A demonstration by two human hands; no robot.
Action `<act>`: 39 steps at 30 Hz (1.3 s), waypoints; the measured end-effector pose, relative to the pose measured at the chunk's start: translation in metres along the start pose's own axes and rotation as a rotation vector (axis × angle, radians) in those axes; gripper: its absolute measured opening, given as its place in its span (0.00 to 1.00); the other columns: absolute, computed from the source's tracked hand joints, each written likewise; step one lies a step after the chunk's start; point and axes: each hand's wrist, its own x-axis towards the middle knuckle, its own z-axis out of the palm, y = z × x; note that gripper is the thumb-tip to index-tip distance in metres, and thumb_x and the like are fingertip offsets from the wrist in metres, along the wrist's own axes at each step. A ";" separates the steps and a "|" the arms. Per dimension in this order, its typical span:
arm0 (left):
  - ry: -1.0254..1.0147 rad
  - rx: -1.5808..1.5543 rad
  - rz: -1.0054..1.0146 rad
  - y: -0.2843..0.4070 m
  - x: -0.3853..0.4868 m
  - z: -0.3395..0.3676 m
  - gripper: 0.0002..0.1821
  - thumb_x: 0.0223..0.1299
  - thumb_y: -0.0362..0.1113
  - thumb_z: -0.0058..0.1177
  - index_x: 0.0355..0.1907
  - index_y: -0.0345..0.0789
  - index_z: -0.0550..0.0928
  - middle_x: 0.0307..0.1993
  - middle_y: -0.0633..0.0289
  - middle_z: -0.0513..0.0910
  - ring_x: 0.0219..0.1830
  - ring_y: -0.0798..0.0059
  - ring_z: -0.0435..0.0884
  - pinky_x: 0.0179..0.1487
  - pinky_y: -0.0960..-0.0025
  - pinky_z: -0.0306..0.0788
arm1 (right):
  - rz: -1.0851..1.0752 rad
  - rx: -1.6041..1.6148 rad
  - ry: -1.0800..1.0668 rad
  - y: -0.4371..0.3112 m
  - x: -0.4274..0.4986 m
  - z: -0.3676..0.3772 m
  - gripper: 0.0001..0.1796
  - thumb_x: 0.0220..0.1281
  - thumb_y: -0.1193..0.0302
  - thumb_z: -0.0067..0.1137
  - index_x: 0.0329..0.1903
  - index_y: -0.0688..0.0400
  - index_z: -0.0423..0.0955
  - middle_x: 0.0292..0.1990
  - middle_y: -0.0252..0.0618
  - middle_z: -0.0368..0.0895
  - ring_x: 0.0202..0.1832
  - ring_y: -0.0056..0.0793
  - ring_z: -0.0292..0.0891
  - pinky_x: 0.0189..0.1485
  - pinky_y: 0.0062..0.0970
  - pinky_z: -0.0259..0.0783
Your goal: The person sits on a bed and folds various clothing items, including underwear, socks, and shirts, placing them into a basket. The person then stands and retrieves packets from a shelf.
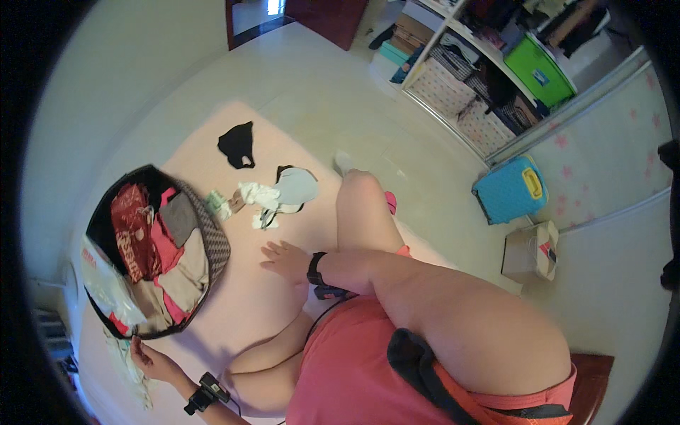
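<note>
A dark fabric storage bag (217,249) with a patterned side lies open-topped on the bed. Folded clothes in pink, grey and beige fill it, along with a red printed bag (133,234) and a clear plastic package (109,281). My left hand (154,364) is at the bag's near lower rim, fingers bent, fingertips meeting the edge; whether they grip it is unclear. With fingers spread and nothing in them, my right hand (287,261) is over the sheet, right of the bag. Beyond it lie a light-grey garment (296,186), crumpled white cloth (259,194) and a black garment (237,144).
The peach bed sheet (239,303) stretches under everything. Pale cloth (130,366) lies beside my left hand. On the floor stand a blue suitcase (510,191) and a lidded bin (523,255). An open wardrobe holds a green box (539,69). A dark red door (329,21) stands ajar.
</note>
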 end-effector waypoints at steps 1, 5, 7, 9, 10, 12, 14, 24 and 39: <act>-0.035 -0.026 0.066 0.013 0.001 0.004 0.14 0.68 0.27 0.43 0.52 0.26 0.77 0.49 0.53 0.81 0.49 0.67 0.79 0.56 0.69 0.72 | -0.006 -0.011 -0.055 0.004 -0.005 -0.011 0.40 0.47 0.68 0.67 0.66 0.55 0.64 0.70 0.51 0.57 0.72 0.47 0.53 0.70 0.42 0.56; -0.207 -0.107 0.213 0.052 0.007 0.018 0.11 0.67 0.26 0.43 0.48 0.27 0.78 0.44 0.55 0.81 0.46 0.68 0.79 0.56 0.69 0.71 | 0.010 0.764 0.449 0.066 -0.076 -0.057 0.24 0.54 0.71 0.62 0.56 0.60 0.73 0.56 0.48 0.76 0.58 0.42 0.73 0.60 0.35 0.69; -0.253 -0.050 0.341 0.070 0.012 0.037 0.09 0.67 0.24 0.42 0.45 0.26 0.77 0.42 0.56 0.80 0.45 0.67 0.79 0.54 0.68 0.72 | 0.365 0.735 0.623 0.109 -0.149 -0.058 0.19 0.57 0.70 0.57 0.51 0.61 0.74 0.50 0.50 0.77 0.53 0.46 0.74 0.55 0.39 0.70; -0.292 -0.158 0.303 0.097 0.005 0.071 0.09 0.64 0.22 0.43 0.44 0.26 0.77 0.40 0.56 0.79 0.44 0.66 0.78 0.52 0.68 0.72 | 0.630 0.614 0.936 0.166 -0.245 -0.046 0.14 0.60 0.68 0.52 0.47 0.61 0.75 0.44 0.51 0.79 0.47 0.50 0.75 0.51 0.42 0.71; -0.325 -0.128 0.392 0.114 0.002 0.089 0.08 0.63 0.22 0.44 0.43 0.27 0.76 0.40 0.56 0.79 0.44 0.65 0.78 0.52 0.68 0.72 | 0.790 0.476 0.943 0.182 -0.289 -0.030 0.15 0.62 0.66 0.52 0.47 0.61 0.75 0.45 0.52 0.78 0.48 0.50 0.75 0.51 0.44 0.70; -0.449 -0.029 0.371 0.157 -0.011 0.124 0.07 0.64 0.26 0.44 0.42 0.28 0.76 0.39 0.56 0.78 0.42 0.65 0.76 0.51 0.67 0.71 | 1.173 0.281 0.735 0.171 -0.379 0.028 0.22 0.64 0.58 0.53 0.52 0.62 0.72 0.51 0.55 0.76 0.55 0.52 0.71 0.58 0.46 0.67; -0.573 -0.170 0.495 0.207 -0.030 0.159 0.05 0.58 0.21 0.44 0.36 0.29 0.75 0.32 0.56 0.75 0.35 0.65 0.74 0.43 0.69 0.70 | 1.322 0.508 0.294 0.141 -0.459 0.088 0.33 0.65 0.50 0.50 0.61 0.65 0.66 0.57 0.60 0.72 0.60 0.54 0.68 0.64 0.45 0.63; -0.904 -0.110 0.941 0.411 -0.119 0.216 0.09 0.48 0.16 0.48 0.33 0.30 0.75 0.31 0.51 0.76 0.32 0.52 0.76 0.37 0.63 0.70 | 1.566 0.436 0.320 0.039 -0.549 0.235 0.26 0.66 0.52 0.41 0.51 0.61 0.75 0.52 0.52 0.75 0.57 0.49 0.69 0.64 0.52 0.58; -0.980 -0.210 1.309 0.613 -0.249 0.262 0.09 0.50 0.20 0.48 0.34 0.31 0.78 0.33 0.50 0.79 0.36 0.48 0.78 0.41 0.59 0.73 | 1.452 0.485 0.532 0.037 -0.556 0.229 0.21 0.64 0.56 0.42 0.47 0.58 0.75 0.43 0.48 0.79 0.50 0.46 0.73 0.59 0.47 0.59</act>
